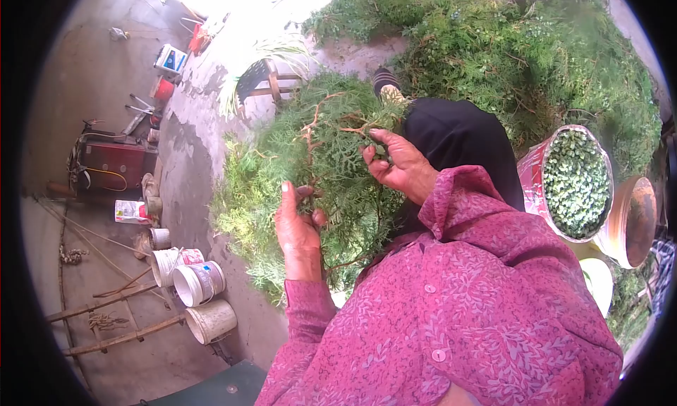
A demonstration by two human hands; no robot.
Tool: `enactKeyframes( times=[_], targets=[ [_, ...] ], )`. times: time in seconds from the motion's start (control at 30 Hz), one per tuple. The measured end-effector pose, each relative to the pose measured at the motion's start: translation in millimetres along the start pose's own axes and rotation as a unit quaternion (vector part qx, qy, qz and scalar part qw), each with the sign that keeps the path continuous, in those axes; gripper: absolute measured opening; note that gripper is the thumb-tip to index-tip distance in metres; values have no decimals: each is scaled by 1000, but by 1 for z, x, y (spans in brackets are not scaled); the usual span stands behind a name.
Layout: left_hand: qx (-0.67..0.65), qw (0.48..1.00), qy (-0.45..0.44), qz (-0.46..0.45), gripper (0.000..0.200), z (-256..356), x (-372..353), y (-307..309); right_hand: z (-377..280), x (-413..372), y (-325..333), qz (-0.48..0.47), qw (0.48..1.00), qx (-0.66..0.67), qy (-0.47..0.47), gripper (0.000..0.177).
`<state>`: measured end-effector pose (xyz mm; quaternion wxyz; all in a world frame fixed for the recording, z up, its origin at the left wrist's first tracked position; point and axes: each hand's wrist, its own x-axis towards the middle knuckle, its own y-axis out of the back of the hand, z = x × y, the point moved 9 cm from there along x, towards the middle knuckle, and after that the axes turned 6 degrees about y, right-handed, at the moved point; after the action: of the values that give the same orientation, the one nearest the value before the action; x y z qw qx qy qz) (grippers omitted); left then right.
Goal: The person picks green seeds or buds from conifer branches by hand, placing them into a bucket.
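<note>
Evergreen branches [342, 170] lie in a leafy mass just beyond our patterned pink shirt [451, 300], with both our hands among them. Our left hand [300, 231] has its thumb raised and its fingers curled at the foliage; we cannot tell whether they grip anything. Our right hand [400, 161] pinches a brown twig [354, 130] between thumb and forefinger, its other fingers bent inward. Beside it rises our dark-trousered knee [458, 131]. To our right stands a bucket [537, 168] full of small green pieces [578, 184]. Farther ahead, a stool [262, 82] bears long green leaves [278, 50], and more cut greenery [522, 60] spreads across the floor. Well apart on our left sit pale buckets [199, 284], beside a ladder [127, 293].
</note>
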<state>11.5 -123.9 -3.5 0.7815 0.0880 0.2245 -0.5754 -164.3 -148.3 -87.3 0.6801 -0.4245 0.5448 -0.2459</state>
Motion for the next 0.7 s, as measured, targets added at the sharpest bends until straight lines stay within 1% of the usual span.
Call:
enactKeyframes(
  times=[0.07,0.13,0.17,0.23,0.37,0.47,0.53,0.6,0.67,0.7],
  targets=[
    [-10,999,23,23,39,0,2,3,0,-3,1,-4,1000,-1,-5,14],
    [-31,999,26,34,39,-3,7,6,0,-9,-1,-43,998,-45,-6,14],
    [-51,997,28,47,38,-6,11,10,0,-11,0,-43,998,-45,-4,14],
    [-55,997,39,40,38,-10,17,13,1,-18,-6,-84,995,-51,-17,14],
    [-55,996,63,32,37,-14,21,14,0,-31,-1,-79,994,-69,-40,13],
    [-50,995,83,31,34,-16,24,18,-4,-45,-2,-90,992,-87,-25,11],
    [-47,995,85,19,33,-17,23,16,-14,-53,-5,-110,983,-147,29,10],
    [-39,994,103,3,29,-18,18,10,-16,-64,-7,-121,982,-141,28,9],
    [-46,991,124,0,28,-25,38,30,-22,-83,-5,-129,982,-136,27,9],
    [-54,989,141,-2,26,-26,48,40,-34,-97,0,-122,983,-129,48,8]
  ],
)
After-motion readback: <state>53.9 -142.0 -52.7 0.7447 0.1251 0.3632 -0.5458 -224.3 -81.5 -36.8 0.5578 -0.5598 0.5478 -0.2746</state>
